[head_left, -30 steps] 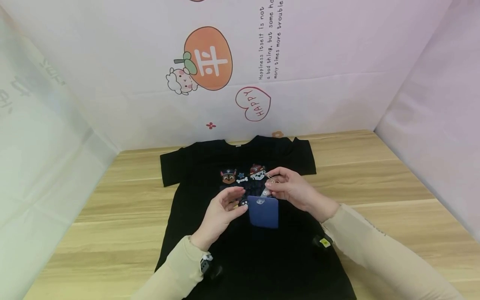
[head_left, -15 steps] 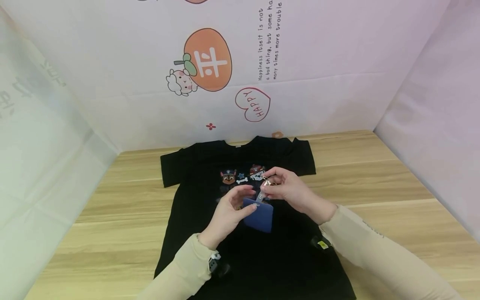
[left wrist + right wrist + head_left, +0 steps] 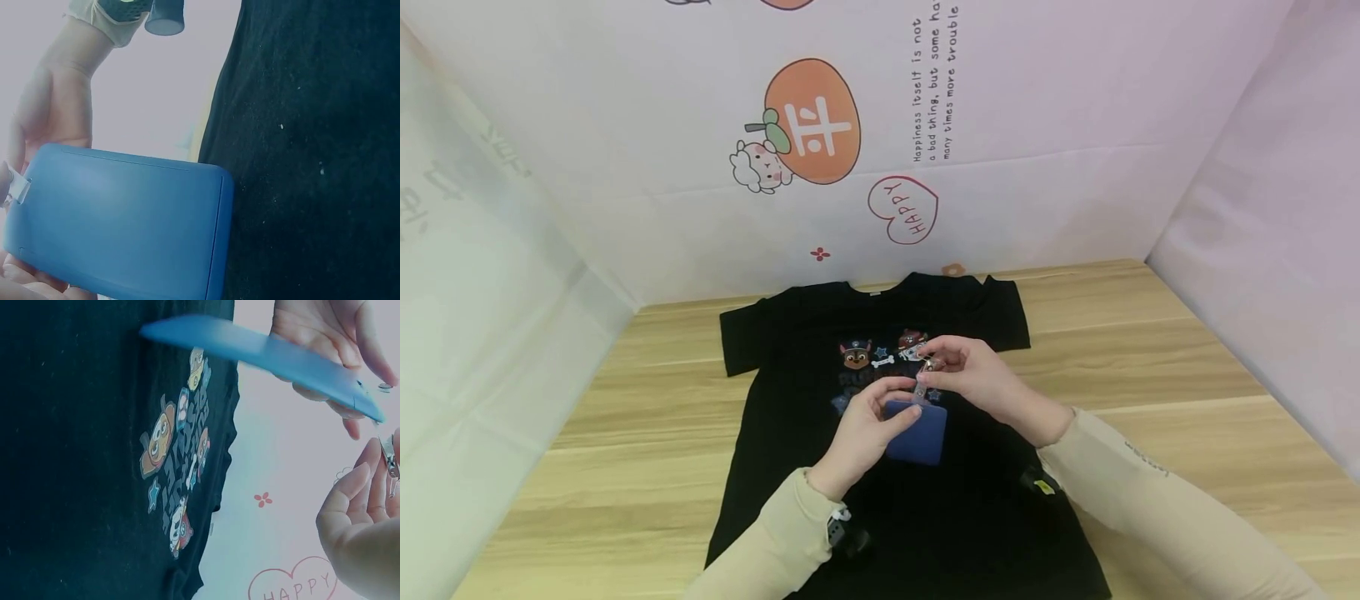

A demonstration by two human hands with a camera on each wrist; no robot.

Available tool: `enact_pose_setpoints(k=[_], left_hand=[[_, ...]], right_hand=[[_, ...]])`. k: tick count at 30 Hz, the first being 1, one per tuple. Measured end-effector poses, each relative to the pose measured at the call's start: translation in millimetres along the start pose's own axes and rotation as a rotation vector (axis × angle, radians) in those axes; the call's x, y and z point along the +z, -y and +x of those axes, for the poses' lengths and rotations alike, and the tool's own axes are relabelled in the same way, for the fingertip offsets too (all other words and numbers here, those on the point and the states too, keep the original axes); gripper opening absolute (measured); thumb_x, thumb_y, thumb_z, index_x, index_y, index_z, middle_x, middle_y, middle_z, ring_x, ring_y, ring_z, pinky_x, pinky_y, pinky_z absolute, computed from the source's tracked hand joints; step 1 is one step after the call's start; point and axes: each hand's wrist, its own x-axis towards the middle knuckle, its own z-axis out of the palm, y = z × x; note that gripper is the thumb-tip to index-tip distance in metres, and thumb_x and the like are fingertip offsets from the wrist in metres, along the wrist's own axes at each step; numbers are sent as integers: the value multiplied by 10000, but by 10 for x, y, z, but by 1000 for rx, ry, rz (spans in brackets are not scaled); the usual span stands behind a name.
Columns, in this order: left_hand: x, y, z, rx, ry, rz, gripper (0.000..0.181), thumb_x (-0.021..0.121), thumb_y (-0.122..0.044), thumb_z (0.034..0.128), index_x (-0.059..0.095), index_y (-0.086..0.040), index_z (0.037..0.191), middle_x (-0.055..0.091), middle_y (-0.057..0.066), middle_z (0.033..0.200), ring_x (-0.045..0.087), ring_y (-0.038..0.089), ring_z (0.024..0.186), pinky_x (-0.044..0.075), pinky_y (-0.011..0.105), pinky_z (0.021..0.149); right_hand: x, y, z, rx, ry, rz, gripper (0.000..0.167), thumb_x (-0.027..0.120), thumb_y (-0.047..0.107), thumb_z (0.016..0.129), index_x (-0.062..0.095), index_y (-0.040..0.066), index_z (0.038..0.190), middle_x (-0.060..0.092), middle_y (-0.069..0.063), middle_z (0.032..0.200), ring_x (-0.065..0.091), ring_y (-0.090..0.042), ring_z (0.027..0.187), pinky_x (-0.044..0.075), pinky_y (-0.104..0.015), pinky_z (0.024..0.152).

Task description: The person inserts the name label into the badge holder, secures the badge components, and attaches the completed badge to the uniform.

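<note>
A blue badge holder (image 3: pixel 917 435) hangs over a black T-shirt (image 3: pixel 955 525) in the head view; it fills the lower left of the left wrist view. My left hand (image 3: pixel 871 429) pinches the holder's top edge, thumb in front near the slot and fingers partly hidden behind. A short clear strap (image 3: pixel 920 392) rises from that edge to a metal clip (image 3: pixel 390 456). My right hand (image 3: pixel 981 379) pinches the clip between thumb and fingertips, covering part of it. Cartoon dog prints (image 3: pixel 855 355) decorate the shirt's chest.
The shirt lies spread on a wood-grain table (image 3: pixel 1150 375), collar toward the back. White printed cloth (image 3: pixel 1037 200) walls the back and sides. Dark wrist cameras (image 3: pixel 838 527) sit at both cuffs, above the shirt.
My left hand has moved right and come onto the holder's top edge. The holder shifted slightly left and swung. My right hand has moved slightly left with the clip.
</note>
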Motion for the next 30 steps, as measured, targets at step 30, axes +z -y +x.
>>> enact_pose_setpoints(k=[30], left_hand=[[16,24,48,18,-19,27,258,604,-137,922,654,52,1090,660,239,1048,580,108,973,481,280,858]], right_hand=[[-5,-72,32,-188,-44,-334,211,618,103,912,664,11,1096,626,-98,690,427,-76,541,365,-221,507]])
